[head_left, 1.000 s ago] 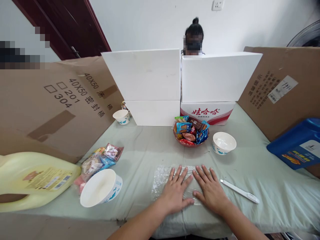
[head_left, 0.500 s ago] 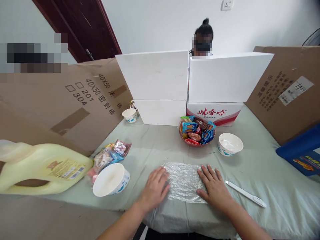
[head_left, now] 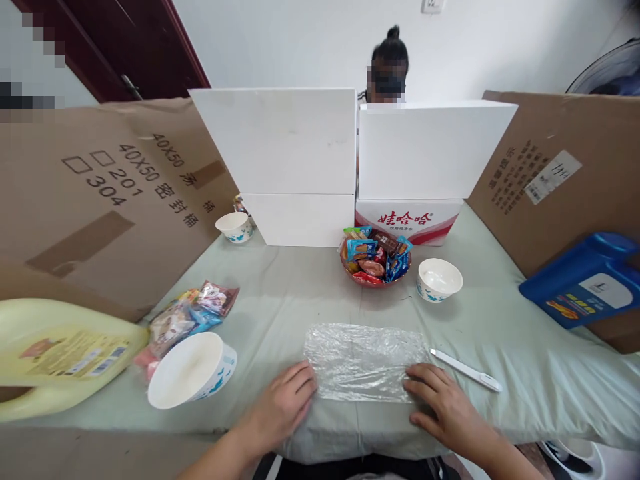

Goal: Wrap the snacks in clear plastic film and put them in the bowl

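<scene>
A crinkled sheet of clear plastic film [head_left: 363, 363] lies flat on the cloth in front of me. My left hand [head_left: 285, 400] rests at its lower left edge, open, fingers loosely bent with the tips touching the film. At the right edge lies my right hand [head_left: 447, 403], open too, with its thumb apart from the fingers and the fingertips on the film's corner. Just beyond that hand is a white utility knife [head_left: 467, 370], lying slantwise and untouched.
A bowl of wrapped snacks [head_left: 376, 277] stands before white boxes [head_left: 295, 143]. Paper bowls [head_left: 440, 280] sit right, far left and near left [head_left: 220, 363], beside bagged snacks [head_left: 185, 320]. A yellow jug [head_left: 75, 353], a blue bottle [head_left: 585, 283] and cardboard [head_left: 115, 207] flank the table. Someone sits behind.
Both hands have slid off the film's middle toward its lower corners, baring more of the sheet. The view has turned slightly right, so the blue bottle shows more fully.
</scene>
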`<state>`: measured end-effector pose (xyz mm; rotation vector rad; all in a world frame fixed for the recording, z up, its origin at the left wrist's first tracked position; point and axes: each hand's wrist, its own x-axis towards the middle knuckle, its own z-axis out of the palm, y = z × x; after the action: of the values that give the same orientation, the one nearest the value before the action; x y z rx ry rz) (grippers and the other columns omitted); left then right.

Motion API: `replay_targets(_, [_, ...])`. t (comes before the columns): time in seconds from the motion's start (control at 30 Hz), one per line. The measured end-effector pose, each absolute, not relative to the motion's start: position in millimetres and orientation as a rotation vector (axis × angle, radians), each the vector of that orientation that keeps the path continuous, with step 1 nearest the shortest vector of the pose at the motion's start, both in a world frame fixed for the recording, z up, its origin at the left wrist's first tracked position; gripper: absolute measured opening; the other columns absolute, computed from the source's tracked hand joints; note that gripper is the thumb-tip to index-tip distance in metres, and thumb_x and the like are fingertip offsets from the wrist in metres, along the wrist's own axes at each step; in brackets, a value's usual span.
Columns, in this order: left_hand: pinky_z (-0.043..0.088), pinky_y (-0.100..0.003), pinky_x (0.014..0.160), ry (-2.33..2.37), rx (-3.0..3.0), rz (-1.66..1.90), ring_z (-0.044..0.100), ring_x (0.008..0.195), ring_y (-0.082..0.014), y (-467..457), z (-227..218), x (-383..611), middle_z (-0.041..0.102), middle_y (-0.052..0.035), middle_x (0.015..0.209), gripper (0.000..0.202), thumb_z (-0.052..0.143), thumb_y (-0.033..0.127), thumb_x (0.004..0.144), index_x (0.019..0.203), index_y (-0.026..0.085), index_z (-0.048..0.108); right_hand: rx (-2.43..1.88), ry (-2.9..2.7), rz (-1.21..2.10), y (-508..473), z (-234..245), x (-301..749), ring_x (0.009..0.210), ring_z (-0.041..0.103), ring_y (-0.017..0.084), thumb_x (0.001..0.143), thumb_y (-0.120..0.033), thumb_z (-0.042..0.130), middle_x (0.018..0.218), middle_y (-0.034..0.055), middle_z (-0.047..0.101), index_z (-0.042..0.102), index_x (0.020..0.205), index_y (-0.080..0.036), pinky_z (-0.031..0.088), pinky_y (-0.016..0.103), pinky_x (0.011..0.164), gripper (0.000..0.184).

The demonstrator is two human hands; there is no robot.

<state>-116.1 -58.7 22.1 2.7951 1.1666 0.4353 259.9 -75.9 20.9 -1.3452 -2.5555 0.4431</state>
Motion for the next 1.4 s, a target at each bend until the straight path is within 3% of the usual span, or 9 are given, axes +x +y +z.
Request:
replay_targets(0.17, [0.052, -0.035, 0.095, 1.107, 2.813, 0.594, 0.06, 0.11, -0.0216, -53, 21, -129, 0.068, -0.0054, 0.109, 0.026, 0.041, 0.006, 0.088, 0.099, 0.019, 0.062, -1.257, -2.469, 0.307, -83, 14, 264, 0.112, 0.056, 0.02, 0.093, -0.024, 0.051, 0.114, 0.0071, 0.064, 0.063, 0.106, -0.023, 0.047, 0.038, 0.096, 0.017])
replay_targets(0.27, [0.051, -0.031, 0.094, 1.179, 2.669, 0.647, 0.061, 0.108, -0.0189, -50, 24, -130, 0.066, -0.0062, 0.112, 0.019, 0.042, 0.011, 0.091, 0.095, 0.019, 0.059, -1.209, -2.475, 0.324, -84, 17, 264, 0.118, 0.052, 0.021, 0.092, -0.019, 0.05, 0.116, 0.0064, 0.063, 0.061, 0.1, -0.023, 0.045, 0.04, 0.099, 0.014])
replay_targets(0.43, [0.052, -0.028, 0.085, 1.321, 2.472, 0.762, 0.065, 0.096, -0.0169, -41, 27, -125, 0.068, -0.0049, 0.1, 0.016, 0.04, 0.019, 0.094, 0.097, 0.02, 0.056, -1.199, -2.463, 0.488, -78, 20, 265, 0.12, 0.052, 0.023, 0.09, -0.024, 0.052, 0.12, 0.0067, 0.062, 0.059, 0.1, -0.023, 0.044, 0.041, 0.1, 0.013])
replay_targets(0.67, [0.051, -0.027, 0.07, 1.743, 2.248, 0.675, 0.067, 0.072, -0.0163, -11, 13, -112, 0.07, -0.0007, 0.084, 0.018, 0.041, 0.024, 0.093, 0.095, 0.022, 0.058, -1.709, -2.046, 0.547, -51, 10, 254, 0.079, 0.067, 0.02, 0.096, -0.036, 0.035, 0.09, 0.0042, 0.07, 0.055, 0.096, -0.023, 0.051, 0.032, 0.07, 0.024])
replay_targets(0.9, [0.049, -0.027, 0.07, 1.983, 2.236, 0.486, 0.07, 0.078, -0.0188, 4, 1, -96, 0.072, -0.004, 0.088, 0.02, 0.047, 0.022, 0.093, 0.11, 0.019, 0.058, -1.937, -2.036, 0.238, -38, -8, 236, 0.085, 0.069, 0.024, 0.096, -0.034, 0.034, 0.099, 0.0071, 0.071, 0.058, 0.105, -0.019, 0.049, 0.034, 0.07, 0.029])
replay_targets(1.07, [0.05, -0.029, 0.068, 2.016, 2.376, 0.481, 0.069, 0.075, -0.0198, 7, -3, -96, 0.072, -0.0064, 0.092, 0.024, 0.049, 0.024, 0.093, 0.113, 0.017, 0.06, -1.925, -2.113, -0.033, -40, -16, 234, 0.074, 0.067, 0.021, 0.097, -0.029, 0.033, 0.099, 0.0077, 0.069, 0.057, 0.108, -0.017, 0.045, 0.031, 0.06, 0.029])
replay_targets(1.2, [0.05, -0.036, 0.071, 2.13, 2.509, 0.577, 0.065, 0.079, -0.0257, 5, 14, -88, 0.068, -0.0115, 0.091, 0.025, 0.05, 0.029, 0.094, 0.106, 0.012, 0.064, -1.767, -2.083, -0.289, -42, -4, 232, 0.087, 0.063, 0.026, 0.096, -0.033, 0.038, 0.099, 0.0118, 0.066, 0.06, 0.107, -0.016, 0.046, 0.038, 0.076, 0.03])
replay_targets(1.3, [0.049, -0.039, 0.083, 1.963, 2.597, 0.717, 0.062, 0.094, -0.026, -5, 26, -60, 0.067, -0.0124, 0.101, 0.026, 0.042, 0.023, 0.096, 0.103, 0.014, 0.065, -1.593, -2.106, -0.369, -42, 8, 216, 0.111, 0.055, 0.029, 0.094, -0.033, 0.044, 0.114, 0.0131, 0.064, 0.061, 0.11, -0.018, 0.037, 0.047, 0.097, 0.028])
replay_targets(1.4, [0.038, -0.043, 0.103, 1.627, 2.686, 0.604, 0.048, 0.124, -0.0268, -20, 20, -24, 0.057, -0.0119, 0.13, 0.037, 0.038, 0.025, 0.097, 0.128, 0.016, 0.055, -1.341, -2.398, -0.267, -39, 8, 191, 0.133, 0.037, 0.029, 0.092, -0.041, 0.048, 0.138, 0.0107, 0.052, 0.051, 0.132, -0.019, 0.02, 0.05, 0.111, 0.046])
